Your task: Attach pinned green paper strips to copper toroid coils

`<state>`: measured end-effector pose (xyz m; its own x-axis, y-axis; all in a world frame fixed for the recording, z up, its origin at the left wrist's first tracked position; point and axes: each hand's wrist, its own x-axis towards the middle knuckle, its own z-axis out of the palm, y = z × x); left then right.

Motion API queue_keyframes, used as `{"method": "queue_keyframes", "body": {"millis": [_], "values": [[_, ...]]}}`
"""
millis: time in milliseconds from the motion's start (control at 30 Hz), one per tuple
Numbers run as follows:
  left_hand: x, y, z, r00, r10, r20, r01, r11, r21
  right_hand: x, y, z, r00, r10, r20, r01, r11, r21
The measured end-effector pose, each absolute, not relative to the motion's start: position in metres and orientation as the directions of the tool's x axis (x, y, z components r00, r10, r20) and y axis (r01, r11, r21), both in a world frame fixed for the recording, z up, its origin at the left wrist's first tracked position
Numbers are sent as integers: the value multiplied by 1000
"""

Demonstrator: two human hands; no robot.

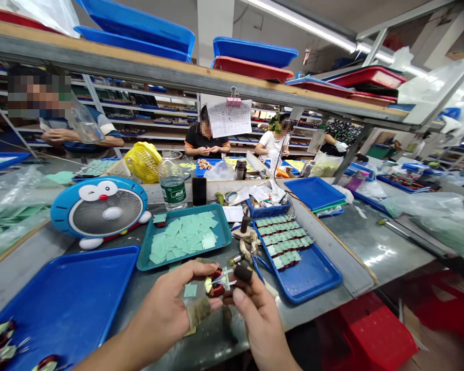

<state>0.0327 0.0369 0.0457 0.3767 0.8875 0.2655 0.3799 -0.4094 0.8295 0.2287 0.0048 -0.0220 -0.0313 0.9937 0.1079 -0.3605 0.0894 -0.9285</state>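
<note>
Fitting a green card [227, 279] onto a wound coil [215, 287], nearer than the teal tray [222, 232], seems the current step; seating it likely calls for even pressure. The left grip [176, 294] holds the coil; whether the right grip [260, 306] pinches the card, I cannot tell. Behind the tray, the bottle [172, 180] bears an unreadable label [174, 192].

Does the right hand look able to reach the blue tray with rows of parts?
Probably yes: nothing visible blocks the way to the blue tray, though the right hand is at the coil.
</note>
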Motion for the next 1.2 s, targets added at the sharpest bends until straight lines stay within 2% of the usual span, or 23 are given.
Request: {"method": "queue_keyframes", "body": {"millis": [67,133,267,400,667,767,933,1067,1200], "values": [[33,37,42,379,862,338,415,-484,770,223,4,-18,-96,989,111,-507,47,-861],[33,37,39,387,827,408,428,-553,715,219,5,-13,-114,985,129,-562,43,-826],[34,36,37,379,764,523,436,-646,627,216,6,-5,-88,991,102,-578,33,-816],[34,36,35,377,728,573,484,-682,548,215,6,-6,-75,991,108,-578,46,-815],[36,35,37,422,683,596,536,-718,444,216,5,-6,-101,990,99,-602,18,-798],[36,34,34,422,684,596,552,-715,429,216,6,-1,-117,989,94,-664,-7,-748],[34,43,4,433,668,606,619,-709,339,217,8,3,-113,993,-12,-747,-93,-658],[44,49,-2,431,608,667,559,-760,331,222,9,1,-88,993,-81,-737,-119,-665],[54,45,15,569,563,600,468,-821,327,231,7,-2,-61,994,-86,-748,-103,-655]]}}
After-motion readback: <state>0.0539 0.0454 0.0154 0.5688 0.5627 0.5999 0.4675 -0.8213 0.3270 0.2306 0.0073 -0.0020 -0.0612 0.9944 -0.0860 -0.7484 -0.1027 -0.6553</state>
